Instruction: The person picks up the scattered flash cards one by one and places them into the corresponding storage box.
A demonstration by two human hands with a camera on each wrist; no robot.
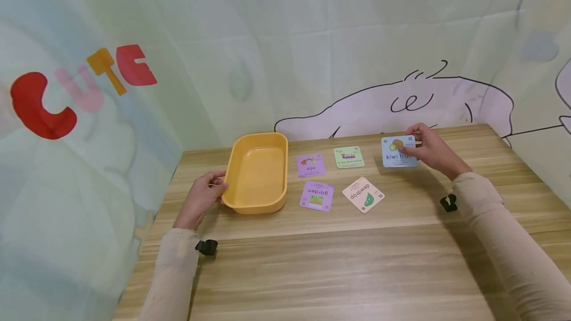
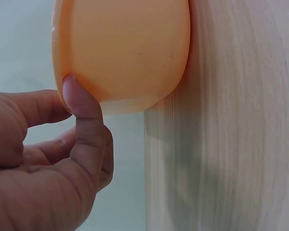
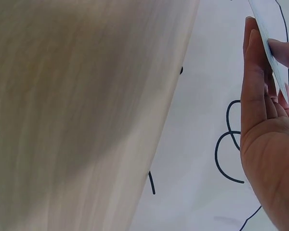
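Observation:
A blue card printed "kiwi fruit" (image 1: 392,158) is pinched between the thumb and fingers of my right hand (image 1: 431,148), raised over the table's right side. The right wrist view shows that card (image 3: 267,45) almost edge-on, the thumb on one face and fingers behind. My left hand (image 1: 204,196) grips the near left rim of a yellow tray (image 1: 229,175). In the left wrist view the thumb (image 2: 84,101) presses against the tray's wall (image 2: 130,53). Nothing lies inside the tray.
Right of the tray lie a purple zoo card (image 1: 311,165), a green card (image 1: 349,157), a purple garden card (image 1: 317,196) and a peach dewdrop card (image 1: 363,194). The wooden table (image 1: 321,271) meets a printed curtain (image 1: 214,63) behind and at left.

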